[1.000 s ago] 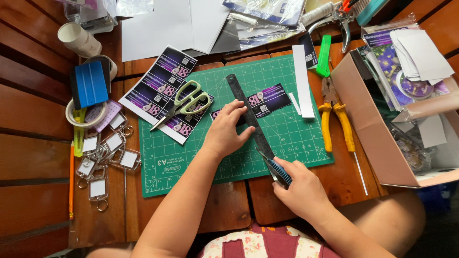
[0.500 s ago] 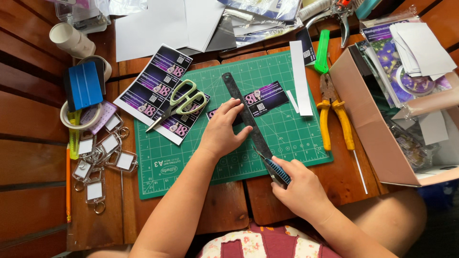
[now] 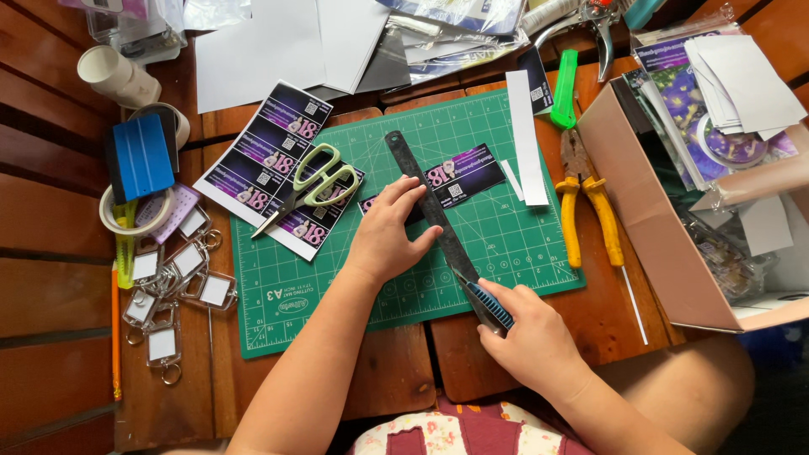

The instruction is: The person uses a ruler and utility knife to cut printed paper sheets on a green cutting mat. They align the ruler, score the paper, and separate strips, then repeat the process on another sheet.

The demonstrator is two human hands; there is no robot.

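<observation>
Nearest us, our right hand (image 3: pixel 539 337) is closed around the blue-ribbed handle of a craft knife (image 3: pixel 491 306), whose tip sits against the lower end of the dark metal ruler (image 3: pixel 431 211). The blade itself is hidden under our fingers and the ruler's edge, so we cannot tell how far it is extended or whether it bites the mat. The knife looks light and slim; we judge the ribbed handle the only safe place to hold it.

A little farther, our left hand (image 3: pixel 388 236) lies flat with fingers spread, pressing the ruler down on the green cutting mat (image 3: pixel 337 295). The ruler runs diagonally across the mat; it seems thin, stiff and apt to slide on glossy paper, so pressure near its middle suits it. Beneath it lies a small purple printed card (image 3: pixel 468 173), partly covered by the ruler and our fingers; it is probably thin, light and easily creased.

Left of the hand, green-handled scissors (image 3: pixel 316 181) rest on a sheet of uncut cards (image 3: pixel 261 156). To the right, beyond the mat's edge, yellow-handled pliers (image 3: pixel 586 202) lie on the wooden table (image 3: pixel 50 253). The cardboard box (image 3: pixel 640 219) at far right is cut off by the frame, its contents hard to make out.
</observation>
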